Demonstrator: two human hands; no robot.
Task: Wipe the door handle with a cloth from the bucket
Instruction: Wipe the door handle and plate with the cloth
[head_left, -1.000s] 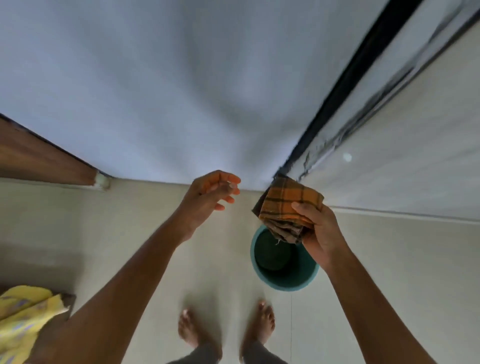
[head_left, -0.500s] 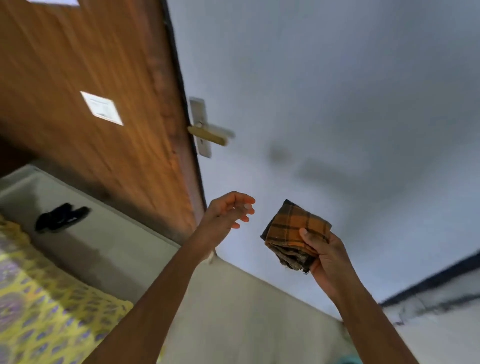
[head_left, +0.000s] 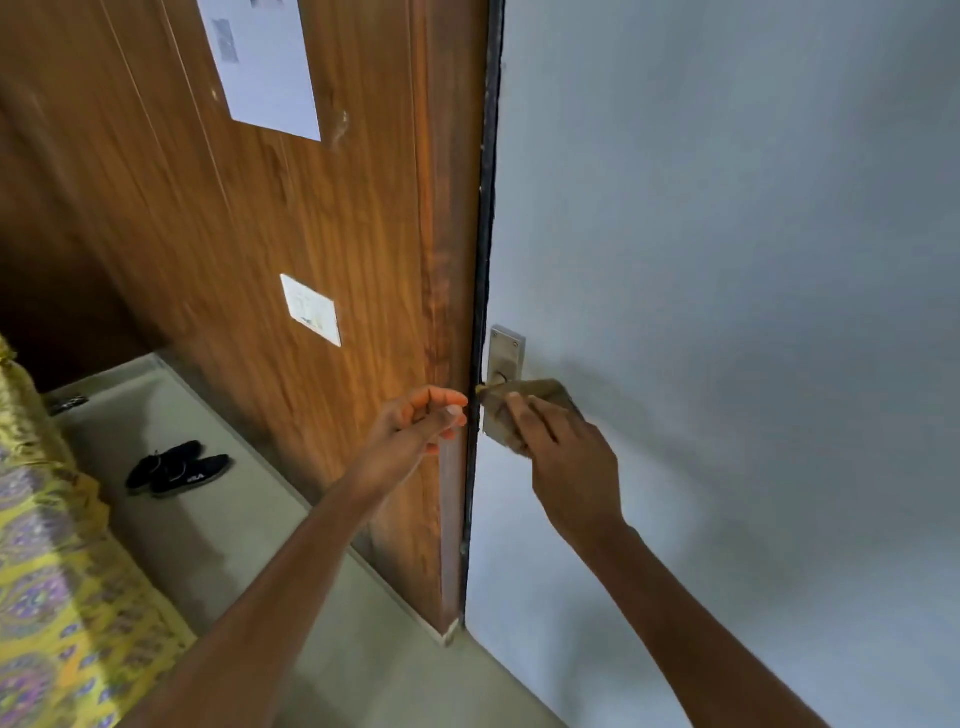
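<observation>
A metal handle plate (head_left: 506, 352) sits on the pale grey door face (head_left: 727, 312), right beside its black edge. The lever itself is hidden under the cloth (head_left: 545, 391), which looks blurred and tan here. My right hand (head_left: 556, 447) grips the cloth and presses it onto the handle. Just left of it, my left hand (head_left: 421, 423) hovers in front of the brown wooden panel (head_left: 311, 218) by the door edge, fingers loosely curled and holding nothing. The bucket is out of view.
Papers (head_left: 260, 62) and a white switch plate (head_left: 310, 310) are fixed to the wooden panel. A pair of black shoes (head_left: 176, 467) lies on the pale floor at lower left. A yellow patterned fabric (head_left: 57, 597) fills the left corner.
The view swung up from the bucket and floor to the door. My right hand carried the cloth up onto the handle, and my left hand rose along beside the door edge.
</observation>
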